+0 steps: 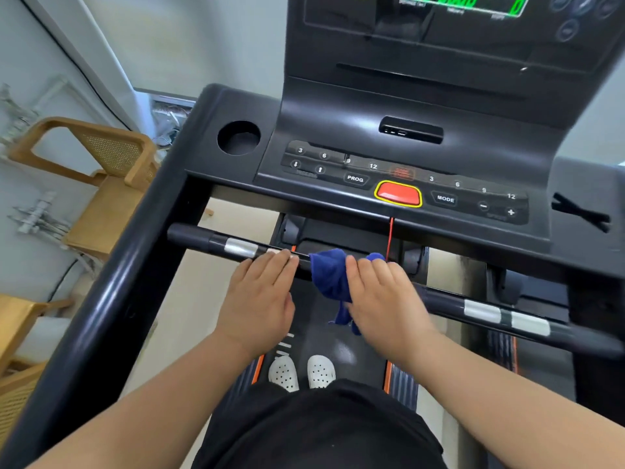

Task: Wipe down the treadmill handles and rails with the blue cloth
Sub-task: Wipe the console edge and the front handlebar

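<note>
Wiping the front crossbar handle (439, 299) mid-span: the blue cloth (329, 275) is draped over the bar near its centre, with a tail hanging down below it toward the belt (341, 350). The right hand (382, 299) lies on the cloth's right side, fingers curled over the bar and pinning fabric against it, so it looks closed on the cloth; how the thumb sits underneath is hidden. The left hand (260, 296) sits on bare bar just beside the cloth, fingers together and laid over the top, touching the handle but not the cloth as far as I can tell. My read is that it steadies the body while the right does the rubbing. Wrapping the cloth over the bar gets more of the round surface per pass, which is probably why it's held that way. The left pulse sensor plates (240, 248) are just past the left fingertips, and the right sensor plates (507, 316) are well out along the bar, uncovered. The red safety cord (390, 233) hangs from under the stop button (398, 193) and comes down right behind the cloth, so a wide stroke could snag it. The display (460, 1) is lit, so bumping the console keys matters. The left side rail (111, 282) runs down the frame's left, untouched by either hand. A wooden chair (101, 184) stands close outside that rail and may crowd access there. White shoes (301, 372) stand on the belt.
</note>
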